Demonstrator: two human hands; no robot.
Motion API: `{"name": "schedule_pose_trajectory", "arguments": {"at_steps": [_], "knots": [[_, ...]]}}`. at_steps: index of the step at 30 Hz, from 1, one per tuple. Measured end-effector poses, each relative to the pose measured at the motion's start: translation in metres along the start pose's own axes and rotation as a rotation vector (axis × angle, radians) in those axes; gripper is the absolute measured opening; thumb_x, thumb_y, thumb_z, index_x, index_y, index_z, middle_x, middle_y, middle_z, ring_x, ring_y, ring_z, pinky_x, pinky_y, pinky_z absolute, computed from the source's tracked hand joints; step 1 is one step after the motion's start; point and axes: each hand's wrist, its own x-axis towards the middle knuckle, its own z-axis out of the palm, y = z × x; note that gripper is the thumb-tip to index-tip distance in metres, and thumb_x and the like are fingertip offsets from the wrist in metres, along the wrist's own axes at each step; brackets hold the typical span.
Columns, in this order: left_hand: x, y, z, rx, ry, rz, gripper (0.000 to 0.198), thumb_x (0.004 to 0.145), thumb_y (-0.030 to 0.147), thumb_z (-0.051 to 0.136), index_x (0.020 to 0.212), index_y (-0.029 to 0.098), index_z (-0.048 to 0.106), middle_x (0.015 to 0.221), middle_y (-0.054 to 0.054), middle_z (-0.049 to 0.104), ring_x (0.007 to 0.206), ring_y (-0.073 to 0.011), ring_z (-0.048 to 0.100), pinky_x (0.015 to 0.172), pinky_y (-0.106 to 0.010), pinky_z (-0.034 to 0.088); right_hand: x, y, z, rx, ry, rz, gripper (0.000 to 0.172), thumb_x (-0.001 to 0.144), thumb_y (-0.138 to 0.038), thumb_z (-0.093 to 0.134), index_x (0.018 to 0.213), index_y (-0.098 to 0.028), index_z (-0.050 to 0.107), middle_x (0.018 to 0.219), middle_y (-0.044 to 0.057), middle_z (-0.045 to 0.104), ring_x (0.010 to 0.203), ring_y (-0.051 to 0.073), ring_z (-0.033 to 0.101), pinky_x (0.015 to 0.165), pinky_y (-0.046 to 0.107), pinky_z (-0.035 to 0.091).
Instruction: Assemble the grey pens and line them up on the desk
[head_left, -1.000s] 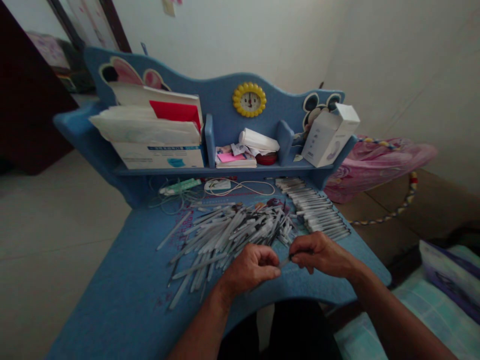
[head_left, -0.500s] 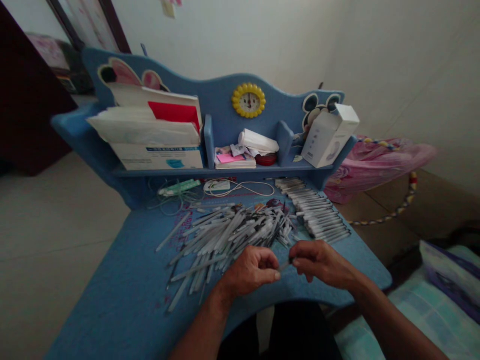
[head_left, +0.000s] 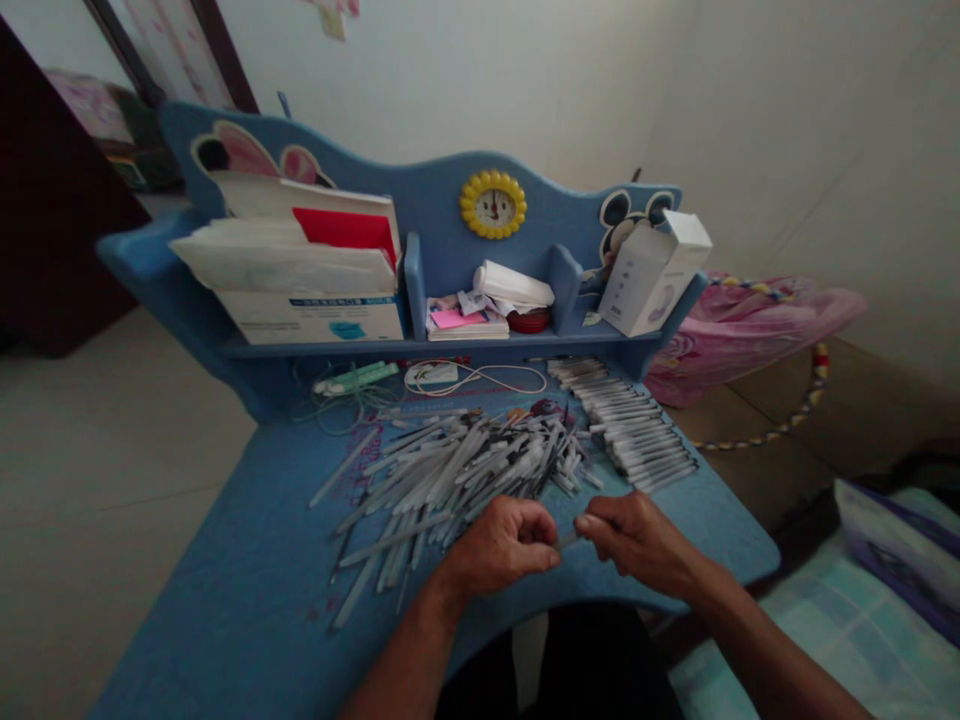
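Note:
Near the desk's front edge, my left hand (head_left: pixel 504 545) pinches one end of a short, translucent pen barrel (head_left: pixel 568 540). My right hand (head_left: pixel 639 542) is closed around the barrel's other end, thumb pressed on top. Only a small stretch of the barrel shows between the two hands. Just beyond my left hand spreads a loose pile of whitish pen barrels and dark, thin parts (head_left: pixel 450 475). Past my right hand, pens with dark ends (head_left: pixel 637 425) lie side by side in a slanting row.
The blue desk (head_left: pixel 247 570) has a raised shelf holding a mask box (head_left: pixel 315 318), a white carton (head_left: pixel 652 275) and papers. A yellow clock (head_left: pixel 493 204) is on its back panel. Cables (head_left: pixel 510 375) lie under the shelf. A bed (head_left: pixel 840 610) stands at the right.
My right thumb has moved over the barrel's end, and the dark piece seen at my right fingertips is now hidden. My left hand keeps its grip. The view has shifted slightly.

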Motion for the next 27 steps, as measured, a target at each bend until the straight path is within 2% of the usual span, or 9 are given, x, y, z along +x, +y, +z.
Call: {"name": "schedule_pose_trajectory", "arguments": {"at_steps": [4,6,8,9,13,17,21,25,27], "knots": [[0.001,-0.002,0.001,-0.001,0.005,-0.005,0.009,0.059,0.019,0.064,0.066,0.014,0.060,0.049,0.007,0.045,0.047,-0.0070,0.037,0.046,-0.020,0.027,-0.002,0.000,-0.001,-0.021,0.012,0.014,0.019,0.083,-0.035,0.055,0.081,-0.018,0.064,0.050,-0.005,0.051,0.043,0.008,0.048,0.041,0.018,0.033],[0.001,-0.002,0.001,0.003,-0.003,-0.004,0.009,0.058,0.018,0.064,0.065,0.014,0.060,0.050,0.007,0.046,0.048,-0.0071,0.037,0.046,-0.020,0.028,-0.004,0.000,0.000,-0.026,0.026,0.028,0.021,0.084,-0.034,0.053,0.073,-0.018,0.062,0.049,-0.005,0.050,0.042,0.008,0.048,0.041,0.018,0.034],[0.001,-0.001,0.001,0.010,-0.010,-0.001,0.009,0.058,0.018,0.064,0.065,0.014,0.059,0.050,0.007,0.046,0.048,-0.0071,0.037,0.046,-0.020,0.028,-0.005,0.001,0.002,-0.047,0.047,0.044,0.036,0.086,-0.037,0.048,0.057,-0.017,0.056,0.045,-0.004,0.048,0.040,0.008,0.046,0.040,0.018,0.033],[0.000,-0.001,0.002,0.012,-0.011,-0.001,0.010,0.058,0.018,0.064,0.065,0.014,0.060,0.049,0.007,0.046,0.048,-0.0071,0.037,0.046,-0.020,0.028,-0.006,0.001,0.003,-0.044,0.058,0.053,0.037,0.087,-0.038,0.047,0.056,-0.017,0.055,0.045,-0.004,0.048,0.040,0.008,0.046,0.040,0.018,0.032],[0.001,-0.001,0.002,0.016,-0.024,-0.003,0.010,0.057,0.019,0.064,0.065,0.014,0.059,0.048,0.008,0.044,0.047,-0.0067,0.036,0.046,-0.020,0.028,-0.010,0.002,0.009,0.050,0.049,0.095,0.021,0.084,-0.036,0.051,0.079,-0.018,0.061,0.051,-0.005,0.052,0.042,0.008,0.048,0.041,0.018,0.036],[0.001,-0.001,0.003,0.049,-0.043,-0.005,0.008,0.057,0.018,0.064,0.064,0.014,0.059,0.048,0.008,0.045,0.047,-0.0070,0.037,0.046,-0.020,0.027,-0.013,0.002,0.011,-0.027,0.071,0.110,0.039,0.087,-0.039,0.044,0.057,-0.017,0.054,0.047,-0.003,0.049,0.041,0.008,0.046,0.042,0.019,0.033],[0.001,-0.003,0.003,0.046,-0.040,0.009,0.008,0.060,0.018,0.063,0.066,0.014,0.060,0.049,0.008,0.044,0.048,-0.0071,0.037,0.046,-0.020,0.027,-0.014,0.003,0.013,0.075,0.043,0.121,0.025,0.084,-0.038,0.050,0.076,-0.017,0.060,0.053,-0.004,0.052,0.043,0.008,0.048,0.043,0.018,0.035],[0.002,-0.005,0.003,0.049,-0.046,-0.002,0.008,0.060,0.017,0.063,0.066,0.014,0.059,0.050,0.007,0.046,0.048,-0.0072,0.038,0.046,-0.019,0.028,-0.012,0.003,0.015,0.102,0.070,0.173,0.039,0.086,-0.040,0.044,0.056,-0.017,0.053,0.043,-0.004,0.047,0.037,0.008,0.044,0.040,0.018,0.033],[0.002,-0.005,0.003,0.044,-0.041,-0.003,0.008,0.059,0.017,0.063,0.066,0.014,0.059,0.050,0.008,0.045,0.048,-0.0070,0.037,0.045,-0.019,0.027,-0.011,0.003,0.016,0.121,0.079,0.173,0.041,0.087,-0.042,0.043,0.056,-0.016,0.054,0.044,-0.004,0.048,0.037,0.007,0.045,0.040,0.018,0.033]]}}
